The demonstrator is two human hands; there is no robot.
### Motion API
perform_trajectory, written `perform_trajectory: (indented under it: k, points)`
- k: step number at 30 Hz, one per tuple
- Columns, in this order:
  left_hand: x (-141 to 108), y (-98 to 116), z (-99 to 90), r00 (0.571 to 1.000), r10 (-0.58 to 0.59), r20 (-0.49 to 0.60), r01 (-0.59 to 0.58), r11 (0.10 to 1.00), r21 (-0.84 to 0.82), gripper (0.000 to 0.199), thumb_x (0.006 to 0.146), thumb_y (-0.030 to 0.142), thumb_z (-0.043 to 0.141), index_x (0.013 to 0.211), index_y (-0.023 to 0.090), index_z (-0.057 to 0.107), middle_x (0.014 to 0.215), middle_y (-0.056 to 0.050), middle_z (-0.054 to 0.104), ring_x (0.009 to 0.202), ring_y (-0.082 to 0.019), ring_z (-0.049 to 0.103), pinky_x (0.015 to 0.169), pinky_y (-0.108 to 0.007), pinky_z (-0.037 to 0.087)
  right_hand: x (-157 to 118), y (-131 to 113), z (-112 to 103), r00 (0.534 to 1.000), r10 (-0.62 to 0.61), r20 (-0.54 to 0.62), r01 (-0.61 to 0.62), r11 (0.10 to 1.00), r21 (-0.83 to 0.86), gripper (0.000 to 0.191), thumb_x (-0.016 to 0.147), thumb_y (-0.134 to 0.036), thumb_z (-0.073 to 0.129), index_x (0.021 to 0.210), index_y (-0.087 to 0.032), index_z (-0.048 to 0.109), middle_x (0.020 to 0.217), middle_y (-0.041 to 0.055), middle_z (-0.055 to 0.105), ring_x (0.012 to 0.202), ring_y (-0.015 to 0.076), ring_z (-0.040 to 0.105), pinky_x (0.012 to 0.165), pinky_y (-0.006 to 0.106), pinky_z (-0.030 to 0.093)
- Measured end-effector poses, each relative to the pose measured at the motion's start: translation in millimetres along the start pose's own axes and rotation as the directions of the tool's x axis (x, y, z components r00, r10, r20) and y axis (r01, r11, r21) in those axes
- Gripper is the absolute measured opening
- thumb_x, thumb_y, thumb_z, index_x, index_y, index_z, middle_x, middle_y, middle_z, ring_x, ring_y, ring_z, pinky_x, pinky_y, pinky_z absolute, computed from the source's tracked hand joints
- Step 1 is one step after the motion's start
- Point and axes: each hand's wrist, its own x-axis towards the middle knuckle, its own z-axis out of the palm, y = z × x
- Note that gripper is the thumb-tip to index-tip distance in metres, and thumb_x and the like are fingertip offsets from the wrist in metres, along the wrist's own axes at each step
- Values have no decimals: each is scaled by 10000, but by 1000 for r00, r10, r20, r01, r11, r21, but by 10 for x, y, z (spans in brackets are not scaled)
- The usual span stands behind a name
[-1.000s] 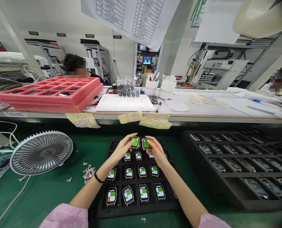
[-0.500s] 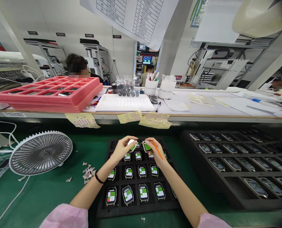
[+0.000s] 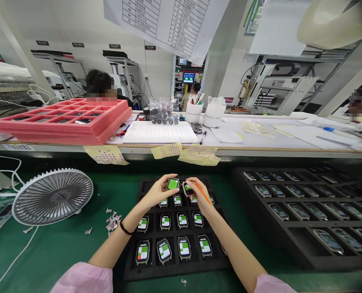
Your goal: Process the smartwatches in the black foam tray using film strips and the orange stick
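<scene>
My left hand [image 3: 160,190] is closed round the sides of a smartwatch without a strap [image 3: 172,184], its lit green screen facing me. Close beside it, my right hand [image 3: 199,194] pinches a second smartwatch [image 3: 187,188] and also keeps an orange stick, perhaps a pen, [image 3: 202,192] between its fingers. Both watches are held above the far part of a black foam tray [image 3: 175,273]. Rows of smartwatches with green and white screens, such as a near one [image 3: 184,248], lie in its compartments. My hands and forearms hide some of the tray's compartments.
To the right stands a larger black tray [image 3: 293,244] of watches. A grey fan [image 3: 52,197] and scraps of paper [image 3: 114,221] lie left on the green mat [image 3: 101,240]. Behind runs a shelf with a pink foam tray [image 3: 107,130] and a paper form [image 3: 161,132]. Co-workers sit beyond.
The watch in my left hand has turned so its green screen shows fully. The watch in my right hand has tilted, showing less green. Both hands stay over the tray's far part.
</scene>
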Motion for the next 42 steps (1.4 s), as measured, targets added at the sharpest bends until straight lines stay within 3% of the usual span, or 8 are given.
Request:
perform_trajectory:
  k: [4, 10, 13, 19, 23, 29, 35, 42]
  points:
    - [1, 0, 35, 991, -31, -127, 35, 999, 27, 387, 818, 468, 566, 1075, 182, 603, 958, -59, 624, 743, -146, 561, 532, -212, 403, -8, -1, 12, 1000, -16, 6, 16, 1000, -7, 311, 708, -489, 709, 829, -217, 619, 713, -17, 581, 482, 89, 445, 412, 226, 328]
    - [-3, 27, 53, 980, -3, -200, 11, 999, 36, 335, 804, 454, 597, 983, 173, 632, 947, -63, 636, 791, -162, 573, 574, -223, 417, -2, 21, 8, 1000, -21, 14, 21, 1000, -8, 293, 724, -480, 697, 836, -220, 621, 745, -6, 586, 492, 94, 441, 410, 224, 333]
    - [7, 6, 32, 985, -43, -164, 47, 999, 15, 361, 823, 458, 571, 1043, 175, 611, 976, -65, 628, 777, -155, 578, 573, -227, 436, 3, 31, -2, 999, -30, 19, 30, 1000, 1, 292, 733, -487, 684, 845, -225, 623, 731, -10, 588, 480, 97, 447, 409, 230, 326]
    - [14, -95, -3, 995, 68, 67, -65, 997, -47, 599, 724, 274, 714, 1255, 192, 449, 1175, -108, 576, 1002, -210, 601, 834, -338, 503, 21, 69, -15, 997, 18, 74, -20, 1000, 24, 315, 765, -490, 645, 937, -228, 616, 635, -33, 566, 474, 111, 500, 421, 227, 351]
    - [-9, -98, 54, 988, 157, 7, -156, 972, 175, 508, 758, 237, 676, 1226, 193, 484, 1195, -105, 582, 995, -214, 605, 866, -361, 489, 24, 116, 24, 991, 29, 132, -36, 998, 51, 320, 788, -479, 617, 977, -221, 601, 610, -30, 583, 502, 126, 532, 441, 231, 394]
    - [5, -121, 95, 945, 324, 50, -305, 812, 498, 426, 745, 212, 710, 1144, 220, 562, 1157, -81, 601, 1126, -261, 505, 959, -419, 414, 9, 171, 90, 989, 47, 141, -62, 992, 106, 381, 760, -526, 627, 991, -224, 598, 720, -9, 613, 546, 134, 556, 437, 248, 442]
    - [8, -190, 98, 944, 315, 94, -306, 736, 604, 410, 751, 136, 669, 1138, 204, 552, 1138, -83, 596, 1064, -255, 524, 917, -410, 443, -22, 204, 91, 987, -11, 158, 11, 1000, 1, 353, 792, -495, 608, 1044, -247, 595, 863, 7, 631, 543, 115, 559, 471, 257, 480]
    - [-33, -191, 111, 951, 292, 102, -269, 621, 736, 406, 699, 35, 625, 1071, 190, 574, 1106, -97, 634, 1063, -281, 545, 900, -446, 459, -18, 260, 136, 978, -38, 205, 55, 996, -75, 462, 723, -454, 702, 1130, -271, 581, 1034, 32, 628, 493, 72, 502, 417, 224, 451]
